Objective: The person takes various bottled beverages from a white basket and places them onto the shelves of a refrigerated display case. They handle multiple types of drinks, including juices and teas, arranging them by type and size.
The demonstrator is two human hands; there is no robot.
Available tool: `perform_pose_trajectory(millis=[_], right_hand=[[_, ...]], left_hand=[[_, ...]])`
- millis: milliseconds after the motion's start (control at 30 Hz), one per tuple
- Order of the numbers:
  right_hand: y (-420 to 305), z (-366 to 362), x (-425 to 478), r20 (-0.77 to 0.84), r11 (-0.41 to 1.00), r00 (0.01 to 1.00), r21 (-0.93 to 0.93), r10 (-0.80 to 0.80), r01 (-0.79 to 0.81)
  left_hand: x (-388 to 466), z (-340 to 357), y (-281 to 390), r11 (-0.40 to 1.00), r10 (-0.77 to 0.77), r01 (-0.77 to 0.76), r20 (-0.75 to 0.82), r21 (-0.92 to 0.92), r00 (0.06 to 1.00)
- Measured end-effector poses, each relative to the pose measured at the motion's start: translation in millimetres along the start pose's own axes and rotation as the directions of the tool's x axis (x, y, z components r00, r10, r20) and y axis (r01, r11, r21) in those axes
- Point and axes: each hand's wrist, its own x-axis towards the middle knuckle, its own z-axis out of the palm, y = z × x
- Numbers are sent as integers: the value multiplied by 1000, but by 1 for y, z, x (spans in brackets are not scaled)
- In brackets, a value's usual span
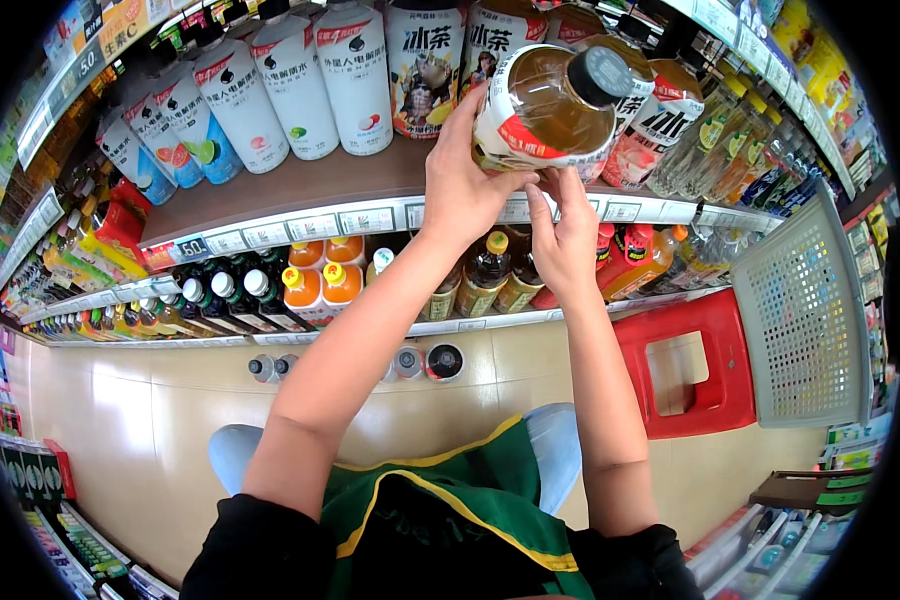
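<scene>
A large plastic bottle of brown iced tea [547, 112] with a dark cap is tilted over the front of the upper shelf. My left hand [465, 169] is closed around its side and lower part. Beneath the bottle's lower edge are the fingers of my right hand [566, 217], close to or touching it; whether they grip it is unclear. Further iced tea bottles [425, 71] stand behind and beside it. White electrolyte water bottles [352, 82] line the shelf to the left, and slimmer clear bottles [697, 142] lie to the right.
Price tags run along the shelf edge [292, 229]. Juice bottles [322, 289] and dark bottles fill the lower shelf. Several bottles [445, 361] stand on the floor by my left forearm. To the right are a red plastic stool [731, 375] and a grey perforated basket [810, 315].
</scene>
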Motion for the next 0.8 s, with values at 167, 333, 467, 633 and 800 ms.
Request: perform_pose_trajectory(millis=[167, 333, 467, 633, 800], right_hand=[[14, 4, 10, -33, 1000, 999, -22, -1, 0], [23, 11, 12, -34, 999, 999, -45, 7, -9], [20, 20, 6, -61, 995, 998, -96, -17, 11], [21, 32, 0, -93, 965, 992, -256, -83, 57], [21, 45, -2, -187, 966, 978, -255, -87, 37]], left_hand=[[8, 10, -9, 993, -112, 112, 1, 45, 994], [15, 8, -10, 990, -130, 126, 53, 65, 990], [18, 9, -7, 976, -137, 125, 56, 180, 989], [21, 10, -15, 973, -108, 91, 70, 214, 992], [17, 13, -14, 961, -94, 84, 26, 263, 995]])
